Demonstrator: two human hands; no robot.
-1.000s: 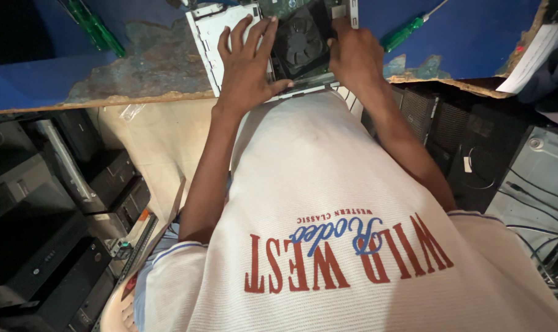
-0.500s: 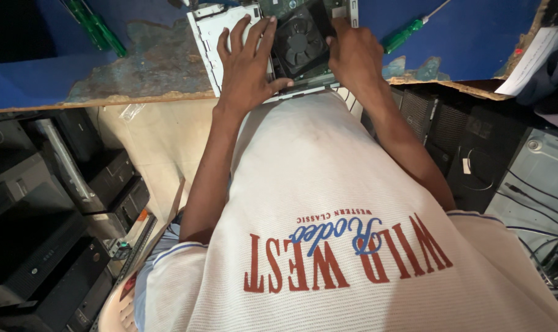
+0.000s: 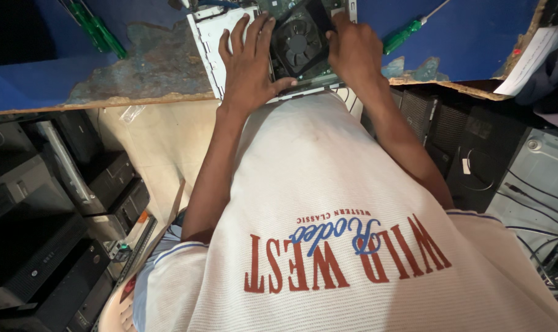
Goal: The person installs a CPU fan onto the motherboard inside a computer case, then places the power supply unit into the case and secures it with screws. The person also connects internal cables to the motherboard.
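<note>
Here, at the near edge of the blue workbench [image 3: 39, 80], an opened computer chassis [image 3: 208, 37] is cut off by the frame's top. The left hand [image 3: 249, 64] lies flat, fingers spread, on it; the right hand [image 3: 352, 52] grips the black cooling fan [image 3: 298, 44]. Beyond, green screwdrivers [image 3: 97, 27] near the far edge; white paper [image 3: 525, 58] at the right corner.

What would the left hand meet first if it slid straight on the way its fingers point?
Probably the far edge of the open computer case that the left hand lies on, next to the black fan; the picture ends there.
</note>
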